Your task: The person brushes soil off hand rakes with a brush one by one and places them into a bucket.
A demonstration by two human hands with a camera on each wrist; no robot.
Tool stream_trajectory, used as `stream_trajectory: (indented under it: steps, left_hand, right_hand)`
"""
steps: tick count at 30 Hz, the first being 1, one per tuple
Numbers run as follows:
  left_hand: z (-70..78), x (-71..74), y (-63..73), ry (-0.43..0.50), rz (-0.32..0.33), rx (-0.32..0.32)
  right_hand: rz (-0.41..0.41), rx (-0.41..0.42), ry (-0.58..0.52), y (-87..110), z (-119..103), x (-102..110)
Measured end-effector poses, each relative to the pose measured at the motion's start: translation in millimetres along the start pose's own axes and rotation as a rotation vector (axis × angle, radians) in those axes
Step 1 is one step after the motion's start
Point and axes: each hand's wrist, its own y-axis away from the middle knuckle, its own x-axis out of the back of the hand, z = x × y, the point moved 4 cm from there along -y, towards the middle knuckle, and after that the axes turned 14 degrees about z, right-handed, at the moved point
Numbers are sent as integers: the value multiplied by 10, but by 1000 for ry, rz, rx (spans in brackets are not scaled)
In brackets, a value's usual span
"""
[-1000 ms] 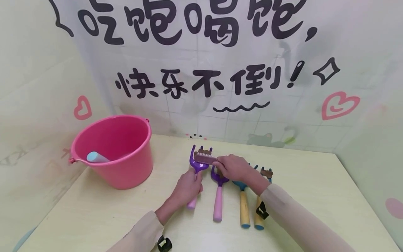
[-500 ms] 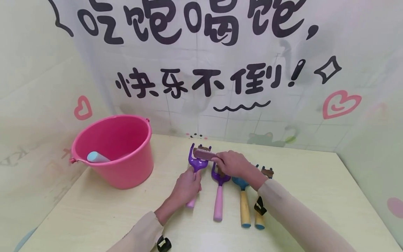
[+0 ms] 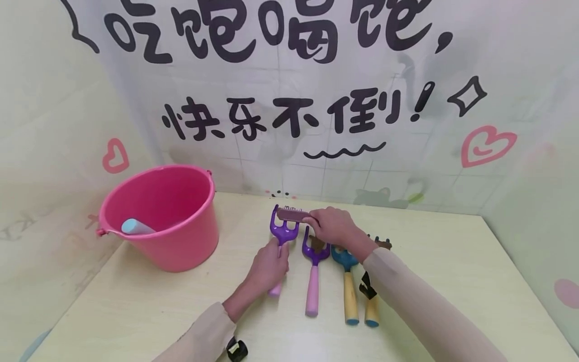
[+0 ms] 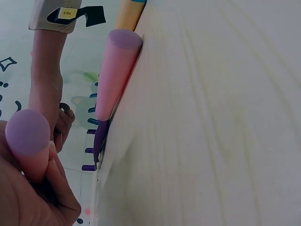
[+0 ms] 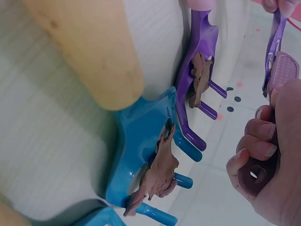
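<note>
My left hand (image 3: 270, 266) grips the pink handle of a purple hand rake (image 3: 283, 233), its tines pointing away from me. In my right hand (image 3: 333, 226) is a mauve brush (image 3: 291, 215) with pale bristles, held by its handle across the tines. The brush head covers much of the tine area. Right of it lies a second purple rake (image 3: 312, 291), brown dirt (image 5: 201, 77) stuck between its tines. Beyond that are two blue rakes with yellow handles, one (image 3: 350, 301) beside the other (image 3: 372, 315); brown clumps (image 5: 160, 169) cling to them too.
A pink bucket (image 3: 190, 246) stands at the left, a light-blue-ended handle (image 3: 135, 227) leaning inside it. A printed curtain (image 3: 280, 166) hangs right behind the pale table (image 3: 181, 311). My right forearm passes over the blue rakes.
The brush has shifted slightly up toward the tine tips, and the brown dirt seen earlier behind it no longer shows. My left hand keeps its grip on the rake almost in place.
</note>
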Motion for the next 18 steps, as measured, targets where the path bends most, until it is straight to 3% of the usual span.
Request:
stream_trajectory:
  steps: [7,18]
  left_hand:
    - [42,57,-43,33,-1,0]
    - [102,117,-38,58,-14,23]
  right_hand:
    - [81,13,82,-18,-6,46]
    - [255,143,232,38,-80,78]
